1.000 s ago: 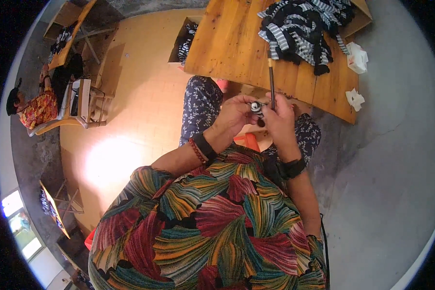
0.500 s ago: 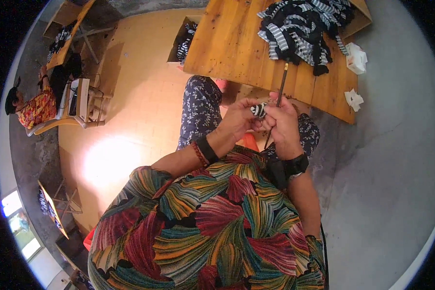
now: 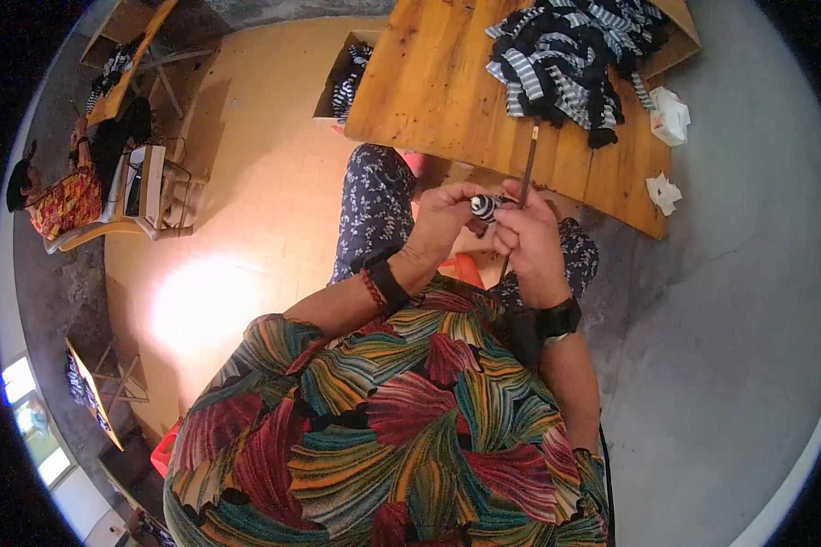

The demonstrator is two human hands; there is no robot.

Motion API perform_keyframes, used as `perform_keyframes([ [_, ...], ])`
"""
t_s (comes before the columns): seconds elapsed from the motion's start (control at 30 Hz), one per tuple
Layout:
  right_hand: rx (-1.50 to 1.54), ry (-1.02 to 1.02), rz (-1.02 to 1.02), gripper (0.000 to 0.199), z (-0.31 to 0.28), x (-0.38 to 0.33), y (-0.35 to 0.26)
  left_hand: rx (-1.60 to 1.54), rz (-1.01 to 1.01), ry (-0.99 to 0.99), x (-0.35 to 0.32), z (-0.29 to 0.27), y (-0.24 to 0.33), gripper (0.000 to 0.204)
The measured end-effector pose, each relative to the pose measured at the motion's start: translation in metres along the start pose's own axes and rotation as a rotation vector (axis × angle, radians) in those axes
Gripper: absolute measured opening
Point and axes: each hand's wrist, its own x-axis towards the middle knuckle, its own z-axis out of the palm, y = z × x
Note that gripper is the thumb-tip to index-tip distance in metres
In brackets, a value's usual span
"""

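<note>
In front of my lap, both hands are together on a small black-and-white striped fabric piece (image 3: 485, 207), bunched into a rounded shape with a white tip. My left hand (image 3: 440, 228) is closed, pinching it from the left. My right hand (image 3: 531, 242) presses its thumb against the fabric's right side. Between the right hand's fingers runs a thin dark stick (image 3: 530, 157) with a light band near its upper end. It slants up toward the table edge, and its lower end shows below the hand. Fingers hide part of the fabric.
A wooden table (image 3: 429, 91) stands ahead, bearing a heap of striped fabric pieces (image 3: 566, 64). White crumpled paper (image 3: 664, 193) and a white packet (image 3: 670, 117) lie at its right edge. A cardboard box (image 3: 345, 77) sits left of it. At far left, another person (image 3: 68, 201) sits working.
The striped piece has turned a little in my fingers, its white tip now showing more to the upper left. Both hands stay nearly in place, with the stick still in the right.
</note>
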Motion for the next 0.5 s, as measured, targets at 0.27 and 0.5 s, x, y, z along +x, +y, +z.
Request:
perform_keyframes([
  [0.27, 0.274, -0.111, 0.047, 0.034, 0.007, 0.0, -0.006, 0.154, 0.258, -0.178, -0.004, 0.013, 0.023, 0.039],
  [0.5, 0.245, -0.1, 0.015, 0.028, 0.021, 0.0, -0.012, 0.161, 0.229, -0.325, -0.004, 0.013, 0.049, 0.029],
])
